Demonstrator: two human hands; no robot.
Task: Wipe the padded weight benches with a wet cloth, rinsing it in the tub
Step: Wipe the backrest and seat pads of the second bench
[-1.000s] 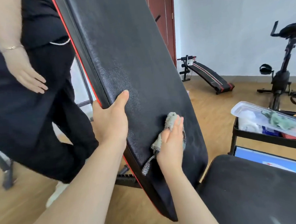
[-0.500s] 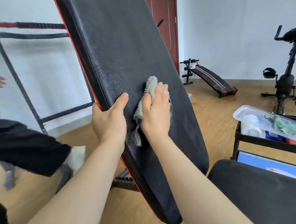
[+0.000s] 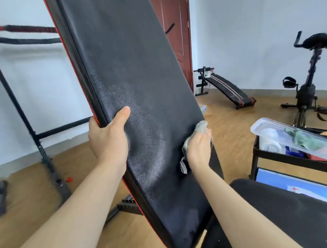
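Note:
A black padded backrest [image 3: 129, 72] with a red edge stands steeply tilted in front of me. My left hand [image 3: 108, 138] grips its left edge, thumb on the front face. At the pad's right edge my right hand [image 3: 199, 149] presses a grey-green cloth [image 3: 201, 126] flat against the leather; a corner of the cloth hangs below the palm. A wet sheen shows on the pad between the two hands. The bench's black seat pad [image 3: 288, 214] lies at the lower right.
A black cart [image 3: 274, 156] at the right holds a clear plastic tub [image 3: 292, 134] with items, and a blue box sits below. A sit-up bench [image 3: 227, 88] and an exercise bike [image 3: 308, 82] stand by the far wall. A black rack frame [image 3: 26, 119] is at the left.
My right hand has slid the cloth from beside my left hand across to the pad's right edge and lower. The other person at the left has gone out of view.

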